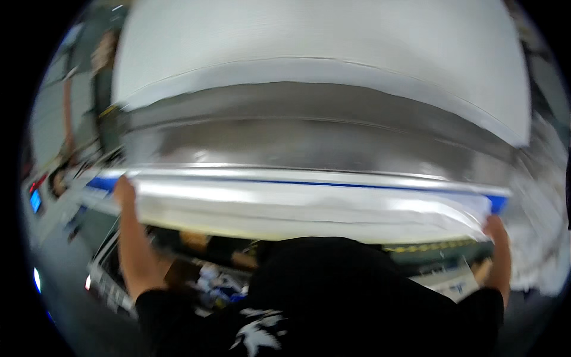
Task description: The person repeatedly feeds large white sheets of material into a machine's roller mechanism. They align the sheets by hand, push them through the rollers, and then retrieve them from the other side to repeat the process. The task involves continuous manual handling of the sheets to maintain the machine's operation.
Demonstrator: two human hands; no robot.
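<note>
A wide white sheet, glossy and slightly creased, stretches across in front of me along a long metal edge. My left hand is closed on its left end, beside a bit of blue material. At the opposite end my right hand pinches the sheet's right corner, just below another blue end. Between the sheet and the metal edge runs a thin blue line. Both sets of fingertips are small and blurred. Beyond the edge lies a grey metal surface.
Farther off, a broad white sheet covers the far part of the metal surface. Crumpled whitish, see-through material hangs at the right. Beneath the near edge are a cluttered box and yellow-black striped tape. A small lit screen shows at far left.
</note>
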